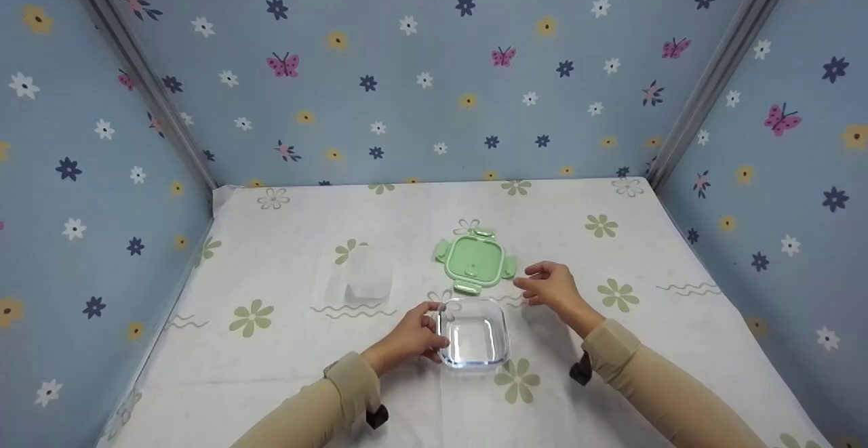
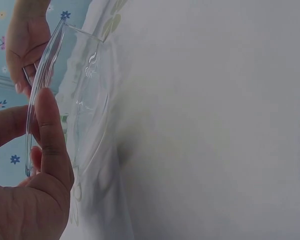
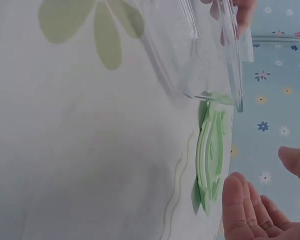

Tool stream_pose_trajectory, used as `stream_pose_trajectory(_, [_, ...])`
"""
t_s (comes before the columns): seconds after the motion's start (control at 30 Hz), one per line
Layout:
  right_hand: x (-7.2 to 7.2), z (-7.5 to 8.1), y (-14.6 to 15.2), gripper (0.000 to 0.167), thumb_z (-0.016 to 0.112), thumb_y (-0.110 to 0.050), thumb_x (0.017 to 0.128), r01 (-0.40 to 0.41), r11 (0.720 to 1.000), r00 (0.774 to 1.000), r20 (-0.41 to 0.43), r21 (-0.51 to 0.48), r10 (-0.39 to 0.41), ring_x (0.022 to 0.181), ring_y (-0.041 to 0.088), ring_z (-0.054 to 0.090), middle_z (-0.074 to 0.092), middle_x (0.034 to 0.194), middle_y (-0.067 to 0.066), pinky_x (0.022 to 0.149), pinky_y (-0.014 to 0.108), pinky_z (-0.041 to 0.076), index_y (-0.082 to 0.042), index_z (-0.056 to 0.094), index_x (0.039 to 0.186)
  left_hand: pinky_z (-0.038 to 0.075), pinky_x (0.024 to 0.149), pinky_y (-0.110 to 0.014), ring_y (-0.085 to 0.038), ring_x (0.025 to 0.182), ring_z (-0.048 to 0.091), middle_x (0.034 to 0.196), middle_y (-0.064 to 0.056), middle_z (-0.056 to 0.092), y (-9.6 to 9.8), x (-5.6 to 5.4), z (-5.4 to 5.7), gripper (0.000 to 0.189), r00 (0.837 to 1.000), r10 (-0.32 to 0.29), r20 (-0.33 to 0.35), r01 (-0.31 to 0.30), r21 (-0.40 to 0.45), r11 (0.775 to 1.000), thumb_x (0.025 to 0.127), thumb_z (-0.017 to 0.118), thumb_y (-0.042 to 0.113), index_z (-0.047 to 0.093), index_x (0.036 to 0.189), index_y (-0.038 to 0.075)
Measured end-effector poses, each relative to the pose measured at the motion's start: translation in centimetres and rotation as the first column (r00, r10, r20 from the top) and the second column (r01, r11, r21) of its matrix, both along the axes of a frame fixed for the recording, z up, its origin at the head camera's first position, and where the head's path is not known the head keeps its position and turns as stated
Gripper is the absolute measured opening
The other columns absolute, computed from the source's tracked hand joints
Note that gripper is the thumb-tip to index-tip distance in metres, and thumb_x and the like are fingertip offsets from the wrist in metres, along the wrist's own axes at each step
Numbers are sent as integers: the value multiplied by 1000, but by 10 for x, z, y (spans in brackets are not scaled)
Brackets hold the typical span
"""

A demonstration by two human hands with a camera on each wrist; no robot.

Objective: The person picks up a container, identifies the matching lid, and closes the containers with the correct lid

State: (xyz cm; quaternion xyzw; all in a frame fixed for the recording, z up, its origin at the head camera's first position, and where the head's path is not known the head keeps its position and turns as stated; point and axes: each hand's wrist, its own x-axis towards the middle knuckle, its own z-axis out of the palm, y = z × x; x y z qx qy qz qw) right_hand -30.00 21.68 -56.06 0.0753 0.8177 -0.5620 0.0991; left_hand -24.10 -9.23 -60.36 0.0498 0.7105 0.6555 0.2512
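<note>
A clear square glass container [image 1: 475, 333] stands upright on the cloth near the front middle. My left hand [image 1: 412, 333] pinches its left rim, and in the left wrist view the thumb [image 2: 51, 125] lies along the outside of the glass wall. Just behind the container lies a green snap-on lid [image 1: 476, 260], its side clips spread outward. My right hand [image 1: 550, 287] hovers right of the lid, holding nothing; its fingers [image 3: 235, 205] are relaxed and apart from both lid and container in the right wrist view.
Left of the lid sits a whitish translucent block-like object [image 1: 370, 278], hard to make out against the cloth. A white cloth [image 1: 271, 251] with green flowers covers the table. Blue flowered panels [image 1: 434, 68] wall the back and both sides, with grey metal posts [image 1: 139, 68] at the corners.
</note>
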Motion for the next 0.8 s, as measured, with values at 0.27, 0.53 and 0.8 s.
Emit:
stream_pose_trajectory(0.27, [-13, 5, 5, 57, 83, -17, 95, 49, 999, 999, -22, -23, -49, 91, 21, 76, 72, 112, 14, 79, 32, 68, 10, 59, 138, 64, 60, -28, -16, 66, 66, 93, -5, 55, 0, 1, 0, 75, 1000, -2, 3, 2, 10, 1000, 89, 72, -10, 39, 156, -5])
stream_pose_trajectory(0.53, [-22, 2, 7, 65, 83, -17, 95, 47, 999, 999, -1, -11, -47, 107, 32, 75, 69, 121, 18, 83, 32, 67, 9, 54, 148, 65, 61, -29, -17, 67, 66, 94, -6, 55, -1, 1, 0, 76, 1000, -8, 7, 8, 2, 1000, 89, 73, -10, 38, 157, -4])
stream_pose_trajectory(0.8, [-30, -5, 7, 65, 83, -15, 95, 54, 998, 998, -9, -13, -54, 103, 29, 74, 68, 125, 21, 82, 30, 66, 10, 53, 148, 65, 60, -29, -16, 63, 65, 93, -6, 54, -1, 0, -1, 76, 1000, -7, 1, 7, 7, 1000, 89, 73, -11, 38, 157, -5])
